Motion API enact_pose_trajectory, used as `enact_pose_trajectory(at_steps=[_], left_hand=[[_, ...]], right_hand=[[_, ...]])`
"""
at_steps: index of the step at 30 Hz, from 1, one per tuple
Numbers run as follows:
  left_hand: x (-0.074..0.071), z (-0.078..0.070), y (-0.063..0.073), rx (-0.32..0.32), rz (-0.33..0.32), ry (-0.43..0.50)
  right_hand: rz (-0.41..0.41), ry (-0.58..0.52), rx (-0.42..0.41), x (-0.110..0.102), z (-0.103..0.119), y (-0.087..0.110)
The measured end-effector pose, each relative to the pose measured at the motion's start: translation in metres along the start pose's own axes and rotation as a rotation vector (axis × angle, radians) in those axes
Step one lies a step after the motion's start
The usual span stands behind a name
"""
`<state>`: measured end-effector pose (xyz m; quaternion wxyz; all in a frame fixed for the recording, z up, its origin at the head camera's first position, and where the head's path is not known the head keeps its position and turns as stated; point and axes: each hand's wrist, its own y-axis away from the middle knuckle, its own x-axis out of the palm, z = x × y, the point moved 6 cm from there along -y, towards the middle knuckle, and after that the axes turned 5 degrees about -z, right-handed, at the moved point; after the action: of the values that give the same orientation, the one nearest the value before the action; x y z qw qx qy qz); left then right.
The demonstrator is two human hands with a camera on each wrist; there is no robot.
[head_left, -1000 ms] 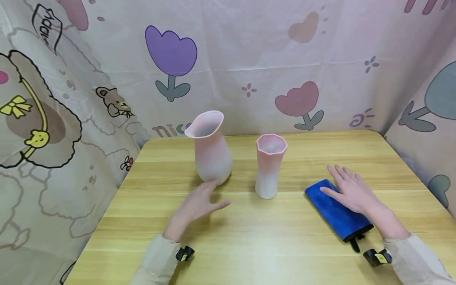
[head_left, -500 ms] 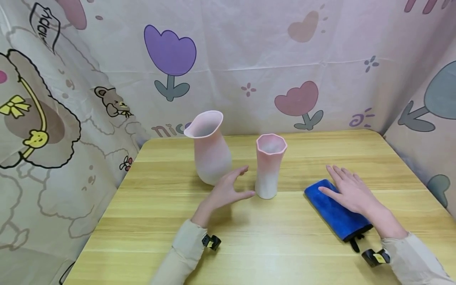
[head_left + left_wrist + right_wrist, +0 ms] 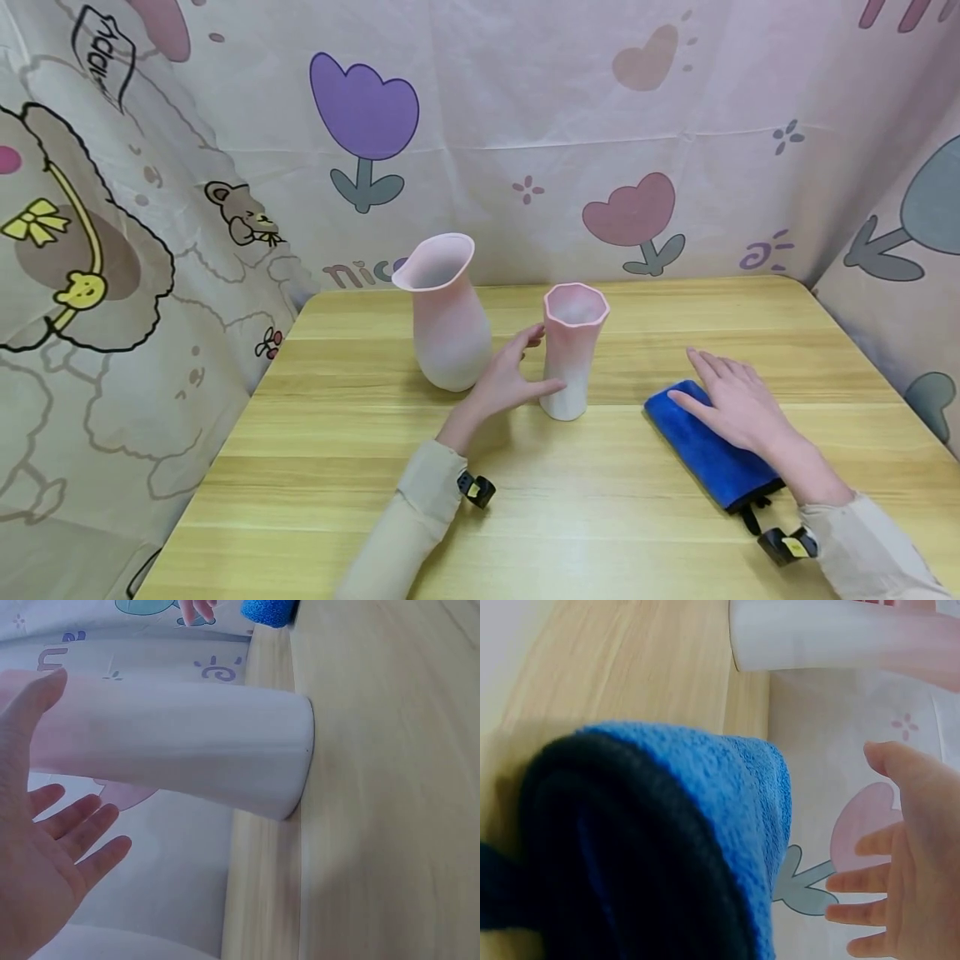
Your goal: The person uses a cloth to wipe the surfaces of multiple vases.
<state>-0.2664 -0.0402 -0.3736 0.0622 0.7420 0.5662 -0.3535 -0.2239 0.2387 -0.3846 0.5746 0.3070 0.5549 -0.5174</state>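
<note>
A slim pink-and-white vase [image 3: 568, 367] with a wavy rim stands upright on the wooden table. My left hand [image 3: 501, 385] is at its left side, thumb in front of the vase and fingers spread toward its back. In the left wrist view those fingers [image 3: 82, 832] are loosely extended and apart from the vase wall. My right hand [image 3: 731, 404] hovers over a folded blue towel [image 3: 693, 450] with black edging. The right wrist view shows its fingers [image 3: 859, 881] spread, holding nothing, above the towel's fuzzy surface [image 3: 705, 776].
A wider pink-and-white vase [image 3: 450, 333] with a flared lip stands just behind and left of my left hand. The wooden table [image 3: 600, 533] ends at a printed cloth backdrop [image 3: 480, 100], which also hangs along both sides.
My left hand has moved right, from in front of the wide vase to the slim vase's side. The right hand stays over the towel, almost unmoved. Both vases stand where they were.
</note>
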Motion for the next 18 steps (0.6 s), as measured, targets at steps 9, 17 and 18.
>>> enact_pose_trajectory(at_steps=[9, 17, 18], left_hand=[[0.004, -0.007, -0.016, 0.018, -0.047, 0.055], [0.008, -0.006, -0.02, -0.032, -0.063, 0.114], [0.008, -0.005, -0.021, -0.035, -0.065, 0.122]], right_hand=[[-0.017, -0.01, 0.019, 0.003, 0.003, 0.0], [-0.014, -0.014, 0.063, 0.015, 0.004, -0.001], [-0.013, -0.015, 0.073, 0.016, 0.004, 0.0]])
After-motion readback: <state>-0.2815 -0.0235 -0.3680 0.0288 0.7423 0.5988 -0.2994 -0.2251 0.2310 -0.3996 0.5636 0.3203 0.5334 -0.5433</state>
